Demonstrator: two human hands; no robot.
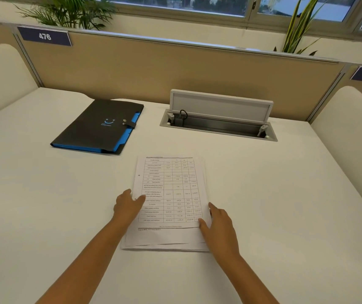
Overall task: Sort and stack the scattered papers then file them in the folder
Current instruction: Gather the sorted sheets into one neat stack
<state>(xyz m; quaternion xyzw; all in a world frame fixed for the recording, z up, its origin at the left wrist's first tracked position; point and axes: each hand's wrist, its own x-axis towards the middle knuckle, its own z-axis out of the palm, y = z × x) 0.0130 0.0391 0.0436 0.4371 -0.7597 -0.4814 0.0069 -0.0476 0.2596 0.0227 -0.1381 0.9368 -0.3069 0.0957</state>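
1. Step in hand, as I read it: squaring the paper stack (pixel 171 194) on the desk (pixel 285 194). Sheets are gathered in one pile, but lower edges sit a bit uneven, so stacking looks nearly done and filing not started.
2. Left hand (pixel 127 205): fingers fairly straight, tips touching the stack's left edge. It presses, no grip.
3. Right hand (pixel 217 224): relaxed and open, thumb on the top sheet near the bottom-right corner, fingers along the right edge. Holds nothing.
4. Stack lies between both hands, flat on the desk, printed table facing up.
5. Black folder w/ blue dividers (pixel 97 126): well beyond the left hand, up and to its left, apart from the stack. Strap (pixel 129 123) lies across the flap; looks fastened.
6. Next move prob. needs: nudge edges flush, pinch the stack, then free one hand to undo the strap & open the folder.
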